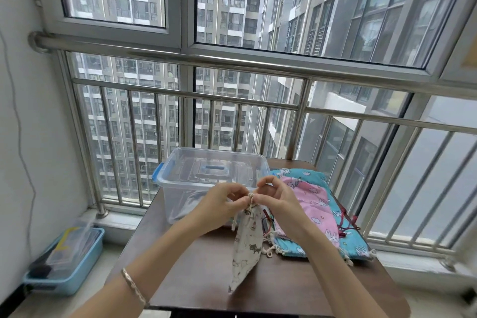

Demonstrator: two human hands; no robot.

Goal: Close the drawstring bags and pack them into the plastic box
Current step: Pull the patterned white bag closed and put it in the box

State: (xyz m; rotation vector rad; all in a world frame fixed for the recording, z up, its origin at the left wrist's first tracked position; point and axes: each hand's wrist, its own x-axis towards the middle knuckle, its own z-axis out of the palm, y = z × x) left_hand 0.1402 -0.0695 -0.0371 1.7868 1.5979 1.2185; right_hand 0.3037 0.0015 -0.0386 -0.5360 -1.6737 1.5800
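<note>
While it dangles, white bag (246, 245): soft, light printed cloth, hanging limp over the table (201, 284), just in front of the plastic box (165, 181).
Best hold: the gathered neck or the cord (251, 197); the body would just fold, I'd say.
Left hand (222, 205): fingers curled, pinching cord at the neck.
Right hand (277, 199): thumb and fingertips pinching it too.
Inside plastic box: top open; a lid (211, 168) with a blue handle shows through, contents unclear.
Pink bag (309, 204), blue bag (353, 242): stacked flat beside the box, waiting.
</note>
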